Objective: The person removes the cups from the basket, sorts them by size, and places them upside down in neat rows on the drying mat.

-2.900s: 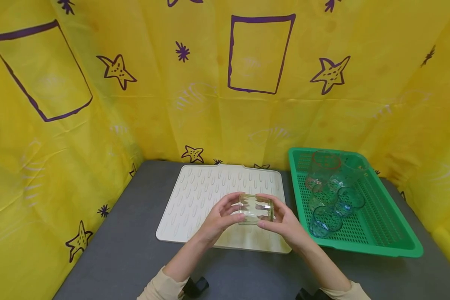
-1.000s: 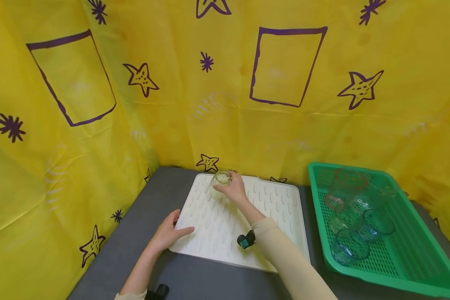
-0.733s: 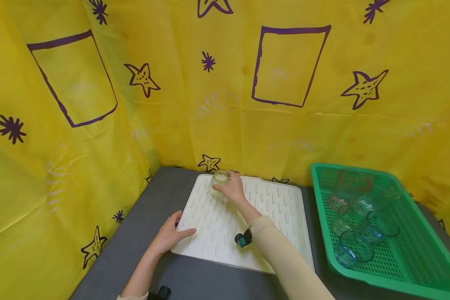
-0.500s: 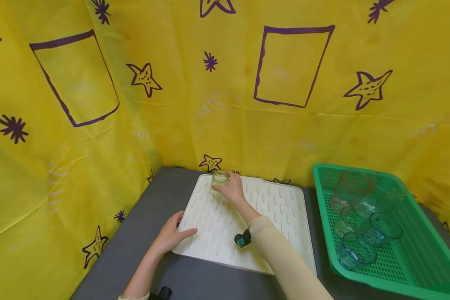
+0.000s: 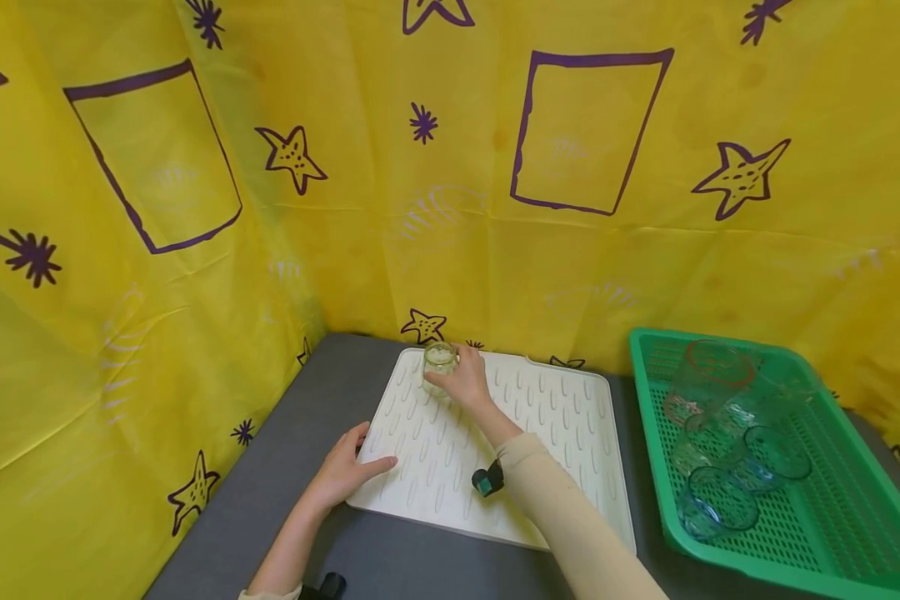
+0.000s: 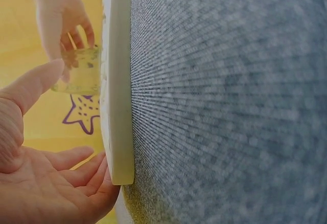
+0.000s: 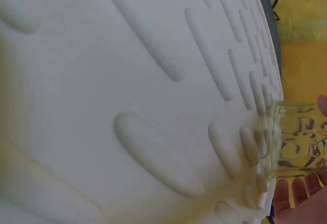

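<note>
A yellow-tinted glass stands at the back left of the white ridged drying mat, one end down at the surface. My right hand grips its side, thumb and fingers around it; in the right wrist view the glass shows a rippled pattern and sits right at the mat. At the mat's left edge is my left hand, thumb spread over the top and relaxed fingers along the side. The left wrist view shows this hand with its fingertips close to the mat's edge, holding nothing.
To the right stands a green perforated basket with several glasses in it, including a blue one and a red-rimmed one. A patterned yellow curtain hangs behind and to the left of the dark grey table.
Earlier both hands held the glass sideways over the mat. My right hand has carried it to the back left and turned it upright; my left hand let go and moved to the mat's left edge.
</note>
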Tool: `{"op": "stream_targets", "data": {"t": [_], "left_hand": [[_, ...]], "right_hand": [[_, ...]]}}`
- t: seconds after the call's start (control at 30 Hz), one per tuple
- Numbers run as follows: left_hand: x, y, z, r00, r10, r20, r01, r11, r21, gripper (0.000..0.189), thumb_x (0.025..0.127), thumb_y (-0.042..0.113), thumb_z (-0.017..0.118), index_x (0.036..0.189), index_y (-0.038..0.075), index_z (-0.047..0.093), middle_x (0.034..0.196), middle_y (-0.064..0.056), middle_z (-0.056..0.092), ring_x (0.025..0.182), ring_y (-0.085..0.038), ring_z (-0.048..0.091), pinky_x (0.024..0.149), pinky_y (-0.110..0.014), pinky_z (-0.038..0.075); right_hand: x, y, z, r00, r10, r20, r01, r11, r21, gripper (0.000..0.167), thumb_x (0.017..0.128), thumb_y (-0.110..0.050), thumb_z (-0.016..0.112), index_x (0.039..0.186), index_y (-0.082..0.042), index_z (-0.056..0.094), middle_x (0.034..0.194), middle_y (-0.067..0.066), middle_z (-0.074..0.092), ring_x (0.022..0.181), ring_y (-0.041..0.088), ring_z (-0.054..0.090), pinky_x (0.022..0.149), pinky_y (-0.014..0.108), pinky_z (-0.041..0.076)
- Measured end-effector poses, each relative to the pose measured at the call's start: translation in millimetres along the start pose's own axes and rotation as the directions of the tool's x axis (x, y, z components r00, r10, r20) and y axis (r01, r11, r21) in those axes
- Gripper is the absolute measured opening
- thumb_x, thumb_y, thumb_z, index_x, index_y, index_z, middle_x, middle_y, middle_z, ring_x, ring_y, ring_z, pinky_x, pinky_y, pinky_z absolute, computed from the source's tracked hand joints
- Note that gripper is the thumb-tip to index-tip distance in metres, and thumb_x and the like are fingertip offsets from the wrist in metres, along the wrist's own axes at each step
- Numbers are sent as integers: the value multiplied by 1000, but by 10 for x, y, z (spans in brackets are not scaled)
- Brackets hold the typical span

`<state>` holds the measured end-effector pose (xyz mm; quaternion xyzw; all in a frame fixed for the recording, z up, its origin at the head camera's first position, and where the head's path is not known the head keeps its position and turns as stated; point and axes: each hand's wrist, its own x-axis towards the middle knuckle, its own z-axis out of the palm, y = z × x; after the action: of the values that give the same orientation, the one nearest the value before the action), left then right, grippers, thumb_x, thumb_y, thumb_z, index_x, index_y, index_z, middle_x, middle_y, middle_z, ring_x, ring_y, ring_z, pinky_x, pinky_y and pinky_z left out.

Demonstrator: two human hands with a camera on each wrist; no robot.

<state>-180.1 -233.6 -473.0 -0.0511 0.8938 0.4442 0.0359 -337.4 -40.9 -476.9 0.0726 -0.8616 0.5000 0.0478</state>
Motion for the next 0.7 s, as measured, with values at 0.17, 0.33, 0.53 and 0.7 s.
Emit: {"op": "stream_targets", "data": {"t": [0.17,0.33,0.53,0.7], "left_hand": [[8,24,35,1000,12,18,-12,1000,-3,89,80,31,79,143,-12,34,135,-29,45,122,-41,46,97,-54,40],[21,19,45,1000,16,26,-16,1000,3,88,81,32,78,143,-11,34,135,-30,44,122,-41,45,97,-54,40],[30,31,39,999,17,34,-17,1000,14,87,82,33,78,143,-11,34,135,-31,43,122,-40,45,98,-53,39],[40,25,20,999,4,33,-5,999,31,85,83,33,76,143,-11,34,134,-31,43,121,-41,45,98,-55,39]], "right_hand": [[-56,46,-127,999,30,17,-30,1000,9,76,75,-28,86,136,-1,50,133,16,50,126,33,43,104,45,38],[-146,59,-283,999,23,28,-24,998,50,75,77,-29,84,138,-3,49,132,14,50,121,32,46,98,44,42],[-331,23,-496,999,32,17,-33,995,93,72,79,-32,82,138,-5,51,131,13,53,114,32,50,89,44,46],[-515,-74,-716,998,61,-5,-60,989,137,63,80,-32,81,134,-10,55,131,8,54,115,30,52,88,43,47]]}}
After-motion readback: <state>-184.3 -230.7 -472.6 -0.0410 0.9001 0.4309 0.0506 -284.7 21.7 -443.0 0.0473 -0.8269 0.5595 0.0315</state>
